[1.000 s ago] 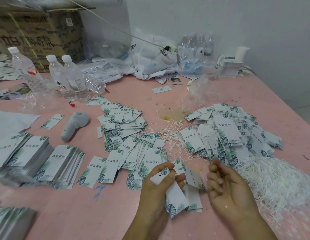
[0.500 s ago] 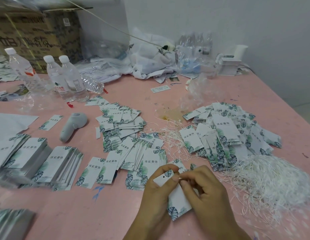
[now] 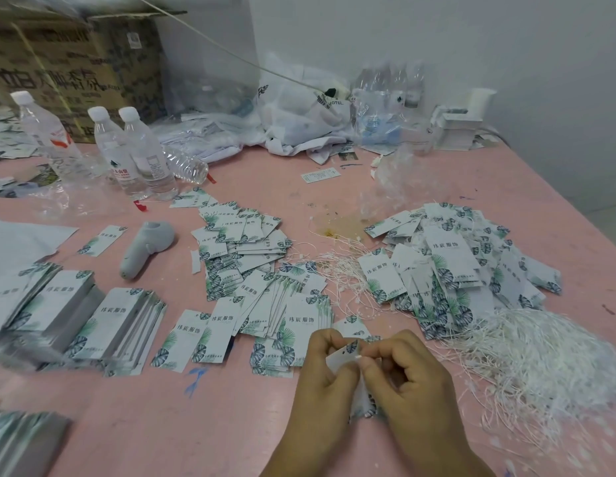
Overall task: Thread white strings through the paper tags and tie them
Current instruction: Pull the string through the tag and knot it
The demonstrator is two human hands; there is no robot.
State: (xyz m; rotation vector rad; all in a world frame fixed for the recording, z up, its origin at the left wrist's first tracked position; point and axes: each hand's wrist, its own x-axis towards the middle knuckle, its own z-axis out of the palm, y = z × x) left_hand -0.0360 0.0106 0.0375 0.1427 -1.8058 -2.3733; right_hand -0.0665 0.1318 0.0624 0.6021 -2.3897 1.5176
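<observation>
My left hand (image 3: 324,376) grips a white paper tag (image 3: 341,357) with a leaf print, near the table's front edge. My right hand (image 3: 408,380) meets it, fingertips pinched at the tag's top end; any string between them is too thin to make out. A big heap of white strings (image 3: 540,359) lies just right of my hands. Tags with strings on them are piled at the right (image 3: 451,266). Loose plain tags (image 3: 244,249) spread in the middle, with a few strings (image 3: 337,270) between the two piles.
Neat tag stacks (image 3: 103,321) sit at the left. A grey handheld tool (image 3: 146,247) lies behind them. Water bottles (image 3: 134,153), a cardboard box (image 3: 72,63) and plastic bags (image 3: 299,108) line the back of the pink table (image 3: 203,425). A yellowish stain (image 3: 337,227) marks the centre.
My right hand came in from the string heap to the tag in my left hand, and both hands now work close together at the tag's top end.
</observation>
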